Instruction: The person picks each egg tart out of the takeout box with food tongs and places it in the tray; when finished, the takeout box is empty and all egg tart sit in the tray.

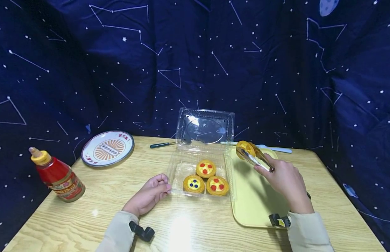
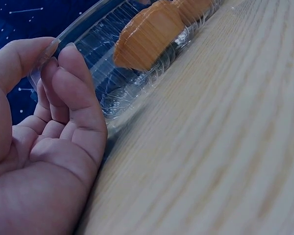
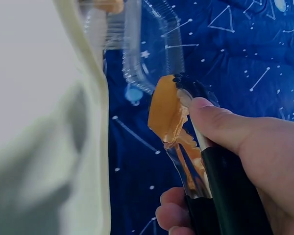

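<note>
My right hand [image 1: 286, 178] grips a pair of metal tongs [image 3: 235, 191] with dark handles. Between the tongs' ends is an egg tart [image 1: 244, 148], held up above the far left part of a yellow tray [image 1: 245, 213]. At the near left corner of a clear plastic clamshell box [image 1: 180, 164], my left hand [image 1: 152, 194] pinches the rim between thumb and fingers. The box's lid [image 1: 205, 111] stands raised at the back. Inside sit two tarts with red dots, a rear one [image 1: 205, 168] and a front one [image 1: 217, 186], beside a tart with blue dots [image 1: 193, 183].
A red squeeze bottle [image 1: 64, 180] with a yellow cap stands at the far left. Behind it lies a white patterned plate [image 1: 107, 148]. A dark-handled tool [image 1: 160, 145] lies left of the lid, and a pale blue utensil [image 1: 278, 149] lies behind the tray.
</note>
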### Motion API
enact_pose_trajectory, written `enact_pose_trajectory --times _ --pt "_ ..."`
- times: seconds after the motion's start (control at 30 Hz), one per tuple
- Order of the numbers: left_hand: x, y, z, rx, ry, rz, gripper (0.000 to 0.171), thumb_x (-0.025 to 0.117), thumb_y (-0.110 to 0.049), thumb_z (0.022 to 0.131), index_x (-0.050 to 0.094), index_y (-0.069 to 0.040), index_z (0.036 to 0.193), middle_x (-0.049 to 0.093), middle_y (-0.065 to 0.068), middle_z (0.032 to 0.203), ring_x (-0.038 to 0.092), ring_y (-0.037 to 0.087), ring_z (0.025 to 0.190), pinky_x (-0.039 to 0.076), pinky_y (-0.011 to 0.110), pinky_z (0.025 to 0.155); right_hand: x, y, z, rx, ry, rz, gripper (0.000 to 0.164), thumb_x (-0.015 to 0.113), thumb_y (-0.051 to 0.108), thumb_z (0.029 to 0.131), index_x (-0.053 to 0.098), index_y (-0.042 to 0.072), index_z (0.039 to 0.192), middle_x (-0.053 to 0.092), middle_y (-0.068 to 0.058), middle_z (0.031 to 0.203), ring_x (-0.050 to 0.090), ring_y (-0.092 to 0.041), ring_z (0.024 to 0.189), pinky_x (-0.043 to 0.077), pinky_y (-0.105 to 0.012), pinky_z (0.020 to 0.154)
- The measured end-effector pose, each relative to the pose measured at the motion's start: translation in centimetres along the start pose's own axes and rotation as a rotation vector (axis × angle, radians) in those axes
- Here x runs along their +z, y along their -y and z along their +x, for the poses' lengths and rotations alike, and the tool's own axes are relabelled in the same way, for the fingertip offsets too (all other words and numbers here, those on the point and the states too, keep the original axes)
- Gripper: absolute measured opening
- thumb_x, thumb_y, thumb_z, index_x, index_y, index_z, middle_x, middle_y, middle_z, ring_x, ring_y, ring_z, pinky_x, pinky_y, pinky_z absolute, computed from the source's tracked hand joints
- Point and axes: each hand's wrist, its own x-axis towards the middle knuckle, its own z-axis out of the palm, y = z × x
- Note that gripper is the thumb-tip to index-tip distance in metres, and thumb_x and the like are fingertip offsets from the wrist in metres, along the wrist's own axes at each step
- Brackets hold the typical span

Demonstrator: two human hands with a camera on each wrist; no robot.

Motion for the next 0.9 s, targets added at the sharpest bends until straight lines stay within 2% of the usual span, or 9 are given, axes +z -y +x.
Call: enact_pose_trajectory --times 0.13,0.27,0.33,0.53,0.63,0.73,0.9 --pt "0.1 0.0 -0.1 0.003 0.006 -0.007 0.012 0.056 -0.003 0.096 0.046 -0.008 0.1 0.054 -0.001 0.086 0.057 0.014 0.085 0.048 0.024 0.076 0.6 -0.7 0.1 0.033 0.019 -0.002 0.073 0.064 0.06 0.088 0.056 0.008 0.138 0.066 -0.029 0.1 0.06 -0.04 0.071 0.04 -0.046 0.048" --pt "0.2 -0.1 0.0 -0.003 -0.009 -0.021 0.013 0.057 -0.003 0.096 0.046 -0.008 0.099 0.054 -0.001 0.085 0.057 0.016 0.085 0.048 0.024 0.075 1.5 -1.4 0.3 0.058 0.037 0.0 0.074 0.065 0.06 0.087 0.056 0.007 0.138 0.068 -0.026 0.092 0.062 -0.044 0.077 0.041 -0.047 0.05" --pt "0.2 0.0 0.0 -0.007 -0.017 -0.026 0.013 0.058 -0.003 0.096 0.046 -0.008 0.099 0.054 0.0 0.085 0.056 0.016 0.085 0.048 0.024 0.075 2.0 -1.6 0.3 0.065 0.053 -0.004 0.075 0.066 0.061 0.086 0.056 0.007 0.138 0.067 -0.027 0.094 0.061 -0.044 0.077 0.042 -0.047 0.049" --pt "0.1 0.1 0.2 0.004 -0.001 -0.021 0.013 0.057 -0.003 0.096 0.046 -0.009 0.098 0.054 -0.001 0.086 0.057 0.015 0.085 0.048 0.025 0.075 2.7 -1.9 0.4 0.079 0.108 -0.031 0.084 0.061 0.07 0.083 0.056 0.007 0.139 0.059 -0.036 0.116 0.062 -0.049 0.081 0.043 -0.048 0.05" --pt "0.2 0.1 0.2 0.008 0.002 -0.024 0.014 0.058 -0.004 0.096 0.045 -0.008 0.099 0.054 -0.001 0.086 0.058 0.015 0.085 0.049 0.024 0.075 2.7 -1.9 0.3 0.084 0.13 -0.043 0.08 0.063 0.066 0.085 0.055 0.007 0.139 0.058 -0.035 0.12 0.062 -0.051 0.088 0.045 -0.05 0.053" --pt "0.2 0.1 0.2 0.01 0.005 -0.028 0.014 0.058 -0.003 0.095 0.045 -0.008 0.1 0.054 -0.001 0.087 0.058 0.014 0.085 0.049 0.024 0.075 2.8 -2.1 0.3 0.095 0.152 -0.043 0.077 0.065 0.061 0.086 0.054 0.006 0.139 0.058 -0.034 0.121 0.062 -0.05 0.087 0.045 -0.049 0.051" --pt "0.2 0.1 0.1 0.01 -0.001 -0.036 0.014 0.057 -0.001 0.096 0.045 -0.007 0.1 0.054 -0.001 0.086 0.057 0.014 0.083 0.049 0.024 0.075 3.2 -2.2 0.4 0.153 0.217 -0.033 0.087 0.062 0.068 0.084 0.048 0.006 0.144 0.052 -0.037 0.128 0.059 -0.054 0.093 0.045 -0.048 0.052"
